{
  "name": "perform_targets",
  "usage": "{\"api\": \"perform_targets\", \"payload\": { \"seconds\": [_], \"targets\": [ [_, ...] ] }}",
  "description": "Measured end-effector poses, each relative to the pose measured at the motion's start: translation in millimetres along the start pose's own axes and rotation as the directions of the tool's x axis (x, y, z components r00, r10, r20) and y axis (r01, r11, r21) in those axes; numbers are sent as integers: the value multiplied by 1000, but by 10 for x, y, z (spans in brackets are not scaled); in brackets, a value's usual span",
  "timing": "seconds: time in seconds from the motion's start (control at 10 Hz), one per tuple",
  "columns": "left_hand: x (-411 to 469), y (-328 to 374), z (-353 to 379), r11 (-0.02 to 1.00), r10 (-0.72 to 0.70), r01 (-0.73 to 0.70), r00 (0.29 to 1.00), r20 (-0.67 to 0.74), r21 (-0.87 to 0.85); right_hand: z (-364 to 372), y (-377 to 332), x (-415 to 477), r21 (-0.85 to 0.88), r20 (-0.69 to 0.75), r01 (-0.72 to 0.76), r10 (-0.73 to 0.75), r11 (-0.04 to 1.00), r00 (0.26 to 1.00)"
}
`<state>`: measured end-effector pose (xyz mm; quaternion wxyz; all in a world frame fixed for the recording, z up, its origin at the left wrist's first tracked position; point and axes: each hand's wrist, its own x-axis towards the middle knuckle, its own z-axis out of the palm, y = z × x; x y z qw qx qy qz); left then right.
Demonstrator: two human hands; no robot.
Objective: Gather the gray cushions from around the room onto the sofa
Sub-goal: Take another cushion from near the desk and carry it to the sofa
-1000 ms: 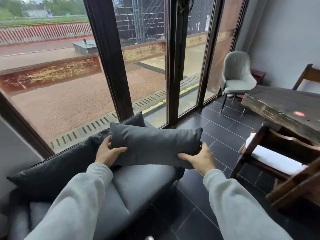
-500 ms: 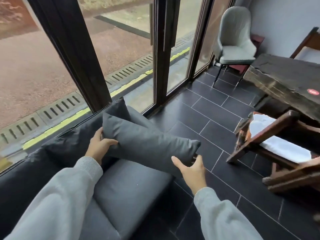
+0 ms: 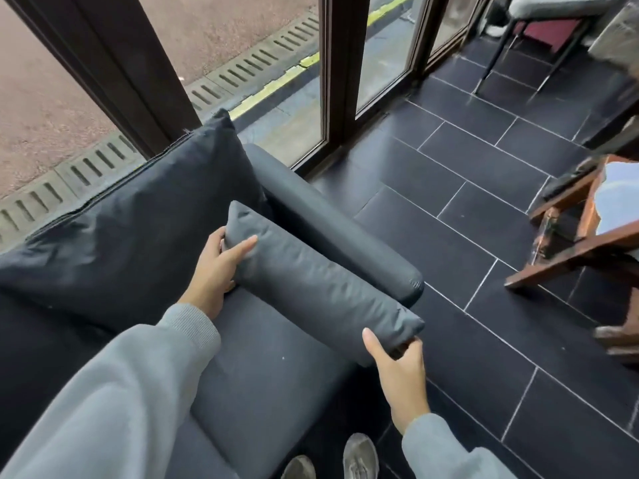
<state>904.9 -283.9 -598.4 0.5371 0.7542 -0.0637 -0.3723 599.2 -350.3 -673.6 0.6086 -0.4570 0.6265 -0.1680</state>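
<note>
A long gray cushion (image 3: 311,281) lies tilted along the right end of the dark gray sofa (image 3: 269,385), beside the armrest (image 3: 332,223). My left hand (image 3: 218,267) grips its far end, thumb on top. My right hand (image 3: 397,375) holds its near corner, which hangs just past the seat's front edge. A large dark back cushion (image 3: 138,233) leans against the window behind my left hand.
Tall dark-framed glass doors (image 3: 339,63) stand behind the sofa. Dark floor tiles (image 3: 466,209) stretch to the right. A wooden chair (image 3: 581,243) with a white seat pad is at the right edge; a pale chair's legs (image 3: 501,43) show at top right. My shoes (image 3: 359,454) are by the sofa front.
The cushion has come down from mid-air to the sofa seat beside the armrest, turned lengthwise. My view has tipped downward and both hands lowered with the cushion.
</note>
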Motion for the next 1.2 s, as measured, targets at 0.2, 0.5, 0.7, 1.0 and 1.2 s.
{"api": "perform_targets", "payload": {
  "seconds": [0.2,0.5,0.7,1.0,1.2],
  "targets": [
    [683,-362,291,999,17,-16,1000,21,-36,335,323,479,120,-63,-33,41,992,997],
    [1630,-842,600,999,45,-43,997,56,-32,809,675,943,133,-258,-7,41,991,965],
    [2112,-916,494,998,18,-22,998,60,62,1100,559,1349,6,-202,-78,78,997,976],
    [2389,-1048,558,993,-26,7,987,158,117,1011,617,1571,-136,-138,-157,138,978,981],
    [2109,-904,376,948,-53,3,987,149,319,815,419,1315,-302,-54,-262,258,916,965]
  ]
}}
